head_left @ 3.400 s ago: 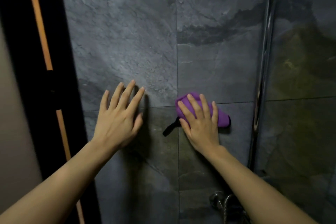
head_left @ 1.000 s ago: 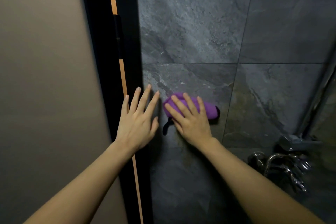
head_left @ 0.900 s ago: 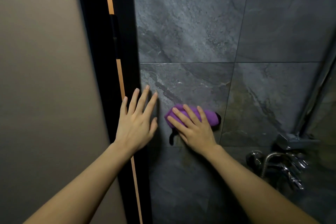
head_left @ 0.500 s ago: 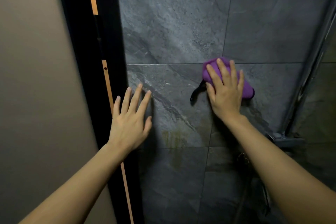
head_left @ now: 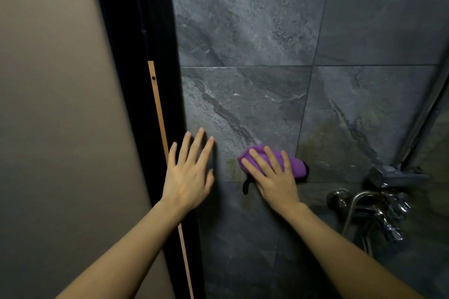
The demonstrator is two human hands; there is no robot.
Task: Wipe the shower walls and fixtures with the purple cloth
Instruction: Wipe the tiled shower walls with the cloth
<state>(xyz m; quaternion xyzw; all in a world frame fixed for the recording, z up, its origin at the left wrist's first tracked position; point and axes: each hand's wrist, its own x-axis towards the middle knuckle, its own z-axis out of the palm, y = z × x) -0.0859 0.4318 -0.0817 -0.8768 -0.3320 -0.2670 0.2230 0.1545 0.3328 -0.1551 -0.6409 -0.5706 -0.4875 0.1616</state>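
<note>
The purple cloth (head_left: 295, 166) is bunched flat against the dark grey tiled shower wall (head_left: 247, 31), low on a tile beside a yellowish stain. My right hand (head_left: 272, 177) lies spread over it and presses it to the wall; a black loop hangs below the cloth. My left hand (head_left: 188, 172) is open with fingers apart, resting by the wall's left edge next to the black door frame. The chrome tap and hose (head_left: 369, 209) sit at the lower right, apart from both hands.
A black door frame with an orange strip (head_left: 155, 85) runs down the left of the wall, with a beige panel (head_left: 60, 104) beyond it. A chrome riser pipe (head_left: 425, 114) climbs at the right edge above a small metal shelf (head_left: 391, 175).
Half a second ago my right hand held the cloth higher on the wall, at the grout line; it has swept down and left to the stain. My left hand stayed by the frame.
</note>
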